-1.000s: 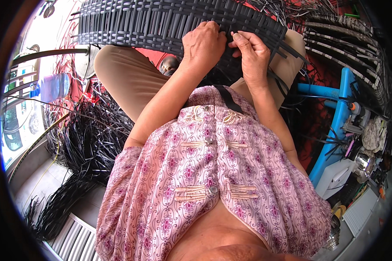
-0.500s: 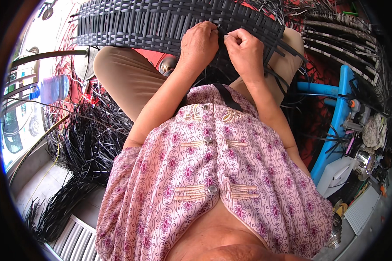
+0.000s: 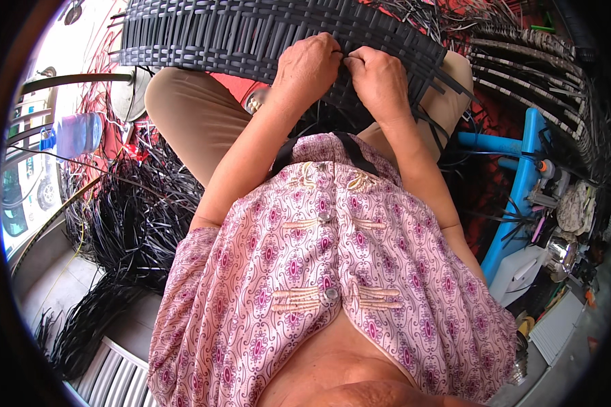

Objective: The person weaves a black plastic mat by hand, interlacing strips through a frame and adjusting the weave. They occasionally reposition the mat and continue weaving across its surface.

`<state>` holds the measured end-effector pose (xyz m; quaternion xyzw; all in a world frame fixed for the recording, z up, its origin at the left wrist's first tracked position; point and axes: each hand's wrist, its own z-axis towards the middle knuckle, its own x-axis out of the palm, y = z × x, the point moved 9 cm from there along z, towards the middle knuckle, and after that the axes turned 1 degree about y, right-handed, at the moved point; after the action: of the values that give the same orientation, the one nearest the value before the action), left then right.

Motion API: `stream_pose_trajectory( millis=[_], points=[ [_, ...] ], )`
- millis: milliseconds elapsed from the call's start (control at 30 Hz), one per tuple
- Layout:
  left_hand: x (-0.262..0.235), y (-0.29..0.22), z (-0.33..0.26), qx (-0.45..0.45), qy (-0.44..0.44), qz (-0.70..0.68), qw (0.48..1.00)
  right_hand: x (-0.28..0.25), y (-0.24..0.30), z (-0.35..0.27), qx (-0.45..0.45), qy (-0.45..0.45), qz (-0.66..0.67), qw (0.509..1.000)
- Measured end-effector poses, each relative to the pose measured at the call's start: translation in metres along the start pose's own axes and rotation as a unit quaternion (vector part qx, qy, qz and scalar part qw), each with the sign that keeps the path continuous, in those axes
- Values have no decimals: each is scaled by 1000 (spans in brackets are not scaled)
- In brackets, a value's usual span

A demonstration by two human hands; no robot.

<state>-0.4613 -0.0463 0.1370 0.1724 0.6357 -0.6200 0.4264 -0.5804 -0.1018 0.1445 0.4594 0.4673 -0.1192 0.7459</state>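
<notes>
Person seated, wide black woven-strip panel [image 3: 251, 34] lying across the lap, over tan trousers [image 3: 190, 115]. Left hand [image 3: 309, 64] and right hand [image 3: 380, 78] sit knuckle to knuckle at the panel's near edge, both curled shut, pinching a thin black strip [image 3: 344, 57] between them. Heap of loose black strips [image 3: 125, 224] on floor at person's left; blue tube frame [image 3: 516, 197] at right.

Black woven rattan panel [image 3: 251, 37] lies flat across the knees

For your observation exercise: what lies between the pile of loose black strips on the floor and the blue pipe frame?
In the head view, the person's lap lies between the loose black strips and the blue pipe frame: tan trousers and a pink patterned shirt.
</notes>
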Motion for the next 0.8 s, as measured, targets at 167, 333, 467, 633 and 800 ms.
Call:
stream_pose_trajectory(
  millis=[167, 333, 467, 633, 800],
  points=[
    [-8, 29, -11, -36, 17, -101, 994, -5, 18, -20, -37, -32, 38, 998],
    [-25, 40, -21, -52, -15, -119, 991, -18, 44, -37, -113, -115, -3, 987],
    [-59, 40, -27, -93, -19, -171, 981, -20, 54, -24, -152, -106, 109, 977],
    [-75, 10, -31, -56, -1, -252, 966, 9, 38, -8, -100, -10, 290, 952],
    [-44, 42, -15, -71, -77, -197, 975, 15, 3, -8, 46, -23, 477, 877]
  ],
)
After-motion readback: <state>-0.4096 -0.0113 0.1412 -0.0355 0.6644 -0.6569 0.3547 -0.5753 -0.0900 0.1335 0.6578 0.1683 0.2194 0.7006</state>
